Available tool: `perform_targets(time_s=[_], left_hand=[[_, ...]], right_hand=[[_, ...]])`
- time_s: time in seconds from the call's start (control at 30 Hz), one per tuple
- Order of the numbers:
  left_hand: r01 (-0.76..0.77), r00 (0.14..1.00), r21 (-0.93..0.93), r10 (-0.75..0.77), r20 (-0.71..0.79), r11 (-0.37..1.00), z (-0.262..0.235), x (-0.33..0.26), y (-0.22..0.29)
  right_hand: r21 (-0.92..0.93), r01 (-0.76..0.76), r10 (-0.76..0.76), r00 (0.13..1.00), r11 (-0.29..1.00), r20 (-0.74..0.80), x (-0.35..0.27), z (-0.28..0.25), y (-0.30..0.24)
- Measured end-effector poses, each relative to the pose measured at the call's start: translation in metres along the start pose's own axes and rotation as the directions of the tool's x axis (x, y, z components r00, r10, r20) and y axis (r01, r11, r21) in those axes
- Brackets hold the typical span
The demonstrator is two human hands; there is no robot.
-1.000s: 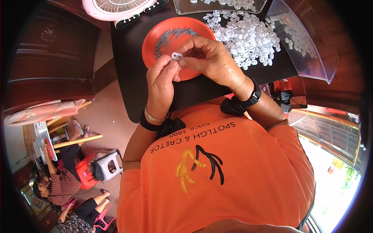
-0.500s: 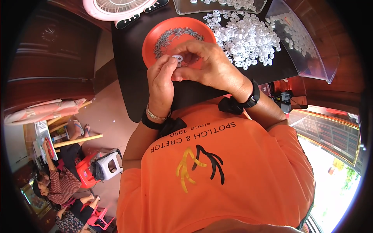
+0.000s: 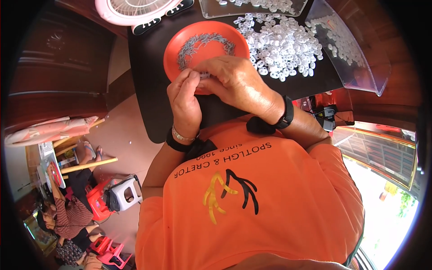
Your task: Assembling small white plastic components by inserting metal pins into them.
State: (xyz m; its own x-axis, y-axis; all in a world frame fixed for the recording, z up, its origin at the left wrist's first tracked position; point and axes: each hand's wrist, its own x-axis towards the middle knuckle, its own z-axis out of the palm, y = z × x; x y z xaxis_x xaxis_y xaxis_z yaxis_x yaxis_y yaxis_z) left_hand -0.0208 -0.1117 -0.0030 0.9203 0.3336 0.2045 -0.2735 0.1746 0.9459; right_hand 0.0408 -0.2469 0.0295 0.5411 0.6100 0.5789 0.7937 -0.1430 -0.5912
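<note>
Over the near edge of an orange plastic dish [image 3: 169, 56], my two hands meet at the fingertips. My left hand [image 3: 185, 99] pinches a small white oval plastic piece [image 3: 204, 75], mostly hidden behind the fingers. My right hand [image 3: 240, 81] curls in from the other side with its fingers closed against the same spot; what it grips is covered. A ring of small grey metal pins [image 3: 186, 47] lies in the dish. To the right spreads a heap of white oval pieces with holes [image 3: 285, 45].
Everything rests on a black table [image 3: 150, 94]. A pink fan [image 3: 135, 11] stands at the far left. A clear plastic tray [image 3: 346, 58] tilts at the right, with another at the back [image 3: 211, 11]. Other people [image 3: 74, 216] sit at the lower left beside plastic stools [image 3: 123, 193].
My right hand has turned and lowered over my left fingertips, its back now facing up. The white piece, plainly seen before between the fingers, is now mostly covered.
</note>
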Motion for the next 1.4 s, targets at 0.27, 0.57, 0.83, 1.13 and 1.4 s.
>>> perform_targets(time_s=[0.27,0.57,0.83,1.13,1.4], left_hand=[[-0.081,0.996,0.066,0.084,-0.035,0.994,0.005,-0.007,0.009],[0.060,0.990,0.099,-0.073,0.124,0.993,-0.004,0.002,0.024],[0.040,0.976,0.173,-0.076,0.206,0.984,-0.009,0.004,0.015],[0.120,0.942,0.250,-0.190,0.278,0.961,-0.016,-0.001,0.021],[0.110,0.965,0.277,-0.170,0.201,0.954,-0.023,-0.007,0.023]], right_hand=[[-0.009,0.033,-0.033,0.999,0.999,-0.006,0.003,0.001,-0.005],[-0.575,-0.140,-0.088,0.933,0.806,-0.350,0.024,-0.127,0.024],[-0.802,-0.335,-0.069,0.905,0.494,-0.421,0.024,-0.210,0.050],[-0.544,-0.271,0.384,0.917,0.794,0.104,0.019,-0.112,0.126],[-0.648,-0.089,0.348,0.893,0.757,0.285,0.049,-0.079,0.163]])
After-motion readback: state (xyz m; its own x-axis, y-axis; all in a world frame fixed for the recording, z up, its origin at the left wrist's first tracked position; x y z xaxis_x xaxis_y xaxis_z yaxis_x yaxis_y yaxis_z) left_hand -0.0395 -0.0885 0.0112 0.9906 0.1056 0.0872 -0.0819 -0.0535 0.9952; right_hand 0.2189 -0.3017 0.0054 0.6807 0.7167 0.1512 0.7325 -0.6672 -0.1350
